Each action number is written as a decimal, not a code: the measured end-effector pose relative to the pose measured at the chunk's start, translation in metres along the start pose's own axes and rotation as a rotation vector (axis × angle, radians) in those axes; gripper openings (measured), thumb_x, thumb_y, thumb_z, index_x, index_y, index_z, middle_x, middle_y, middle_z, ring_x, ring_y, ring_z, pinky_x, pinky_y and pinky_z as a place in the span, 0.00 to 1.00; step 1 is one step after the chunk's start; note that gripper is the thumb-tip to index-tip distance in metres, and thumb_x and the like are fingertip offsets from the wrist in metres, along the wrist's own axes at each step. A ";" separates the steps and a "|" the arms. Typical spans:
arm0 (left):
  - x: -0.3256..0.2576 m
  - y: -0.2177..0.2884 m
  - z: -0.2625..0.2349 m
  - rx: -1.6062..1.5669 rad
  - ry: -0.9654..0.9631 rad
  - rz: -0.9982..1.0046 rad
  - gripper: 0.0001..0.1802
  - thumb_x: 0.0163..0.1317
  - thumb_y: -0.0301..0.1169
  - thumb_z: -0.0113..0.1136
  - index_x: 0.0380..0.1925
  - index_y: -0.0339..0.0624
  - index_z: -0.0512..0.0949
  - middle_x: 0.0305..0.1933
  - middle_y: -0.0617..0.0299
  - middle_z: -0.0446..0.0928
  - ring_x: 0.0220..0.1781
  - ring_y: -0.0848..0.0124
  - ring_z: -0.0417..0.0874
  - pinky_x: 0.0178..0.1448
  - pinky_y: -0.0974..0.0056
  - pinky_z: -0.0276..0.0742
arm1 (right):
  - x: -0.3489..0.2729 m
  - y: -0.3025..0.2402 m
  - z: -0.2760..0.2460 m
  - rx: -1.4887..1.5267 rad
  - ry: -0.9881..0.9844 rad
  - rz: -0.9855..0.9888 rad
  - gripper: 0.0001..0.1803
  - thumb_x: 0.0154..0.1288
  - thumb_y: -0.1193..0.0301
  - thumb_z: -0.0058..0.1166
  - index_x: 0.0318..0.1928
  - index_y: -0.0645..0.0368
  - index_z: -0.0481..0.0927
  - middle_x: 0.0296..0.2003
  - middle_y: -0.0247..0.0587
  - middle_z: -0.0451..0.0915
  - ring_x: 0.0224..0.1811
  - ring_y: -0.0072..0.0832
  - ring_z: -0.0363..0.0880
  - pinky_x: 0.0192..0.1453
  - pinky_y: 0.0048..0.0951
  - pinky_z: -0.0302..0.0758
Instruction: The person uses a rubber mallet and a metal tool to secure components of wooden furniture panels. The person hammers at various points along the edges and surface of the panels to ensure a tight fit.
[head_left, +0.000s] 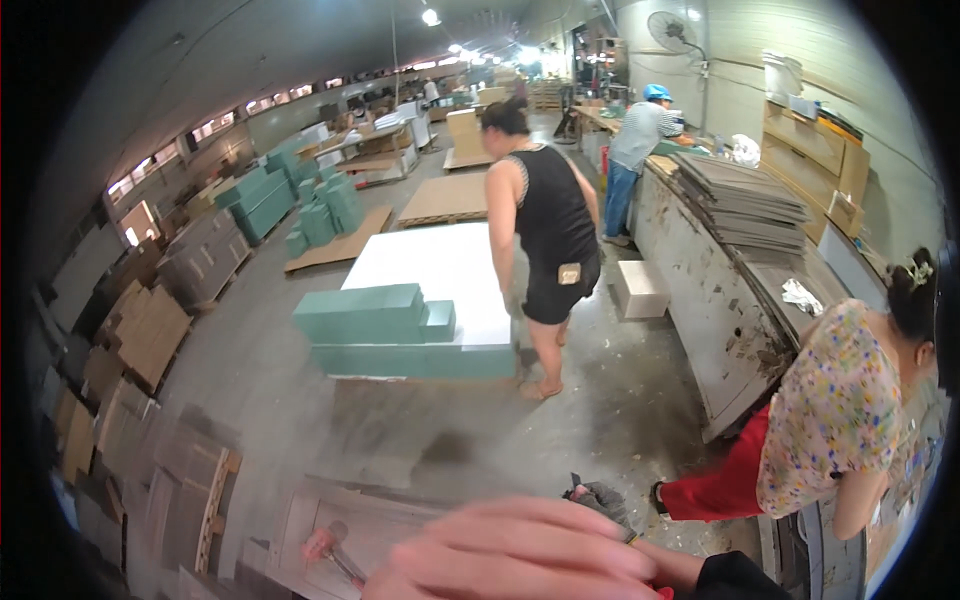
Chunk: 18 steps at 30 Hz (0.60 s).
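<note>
Very close and blurred, my left hand [515,555] reaches across the lower middle with its fingers stretched toward the right. Nothing shows in its fingers. Beyond it, my right hand [602,503] appears in a dark grey glove, its forearm coming from a black sleeve at the lower right. My left hand covers part of that arm, and the gloved fingers are too blurred to read. Below lies a pale grey-brown panel-like surface [300,520]. A reddish object with a dark stem [325,543] is on or over it, too smeared to name.
Ahead, a person in black [550,200] stands beside a white-topped stack [430,255] with green boxes [360,315] on it. A person in a floral top [830,400] bends at the right. A long workbench [700,290] bears grey sheets [745,200]. Cardboard stacks [145,335] line the left.
</note>
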<state>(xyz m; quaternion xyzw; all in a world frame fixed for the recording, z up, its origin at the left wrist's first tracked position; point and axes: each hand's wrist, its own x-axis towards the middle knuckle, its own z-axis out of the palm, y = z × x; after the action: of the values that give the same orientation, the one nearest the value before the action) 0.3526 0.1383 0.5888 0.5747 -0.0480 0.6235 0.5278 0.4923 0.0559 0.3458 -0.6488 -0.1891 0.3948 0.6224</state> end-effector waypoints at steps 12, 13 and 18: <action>0.011 -0.012 0.057 -0.949 -0.431 -0.004 0.08 0.61 0.26 0.63 0.39 0.38 0.82 0.37 0.45 0.84 0.34 0.57 0.85 0.40 0.58 0.82 | 0.003 0.019 -0.039 0.133 0.053 0.059 0.15 0.73 0.64 0.47 0.36 0.65 0.76 0.18 0.36 0.74 0.17 0.24 0.74 0.24 0.26 0.73; 0.014 -0.012 0.057 -0.953 -0.446 -0.016 0.07 0.61 0.26 0.64 0.39 0.37 0.82 0.37 0.45 0.84 0.34 0.57 0.85 0.39 0.59 0.82 | 0.004 0.018 -0.040 0.129 0.050 0.049 0.15 0.73 0.64 0.47 0.36 0.65 0.76 0.18 0.36 0.74 0.18 0.23 0.74 0.24 0.26 0.73; 0.005 0.002 0.068 -0.938 -0.345 -0.124 0.07 0.59 0.25 0.65 0.37 0.36 0.81 0.35 0.44 0.83 0.31 0.57 0.83 0.36 0.59 0.81 | 0.007 0.016 -0.037 0.100 0.018 0.018 0.15 0.73 0.65 0.47 0.37 0.65 0.76 0.19 0.35 0.74 0.18 0.23 0.73 0.24 0.26 0.73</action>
<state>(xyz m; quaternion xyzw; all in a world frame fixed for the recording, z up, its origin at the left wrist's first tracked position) 0.3975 0.0948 0.6168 0.3720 -0.3753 0.3985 0.7497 0.5199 0.0342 0.3255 -0.6220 -0.1575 0.4035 0.6522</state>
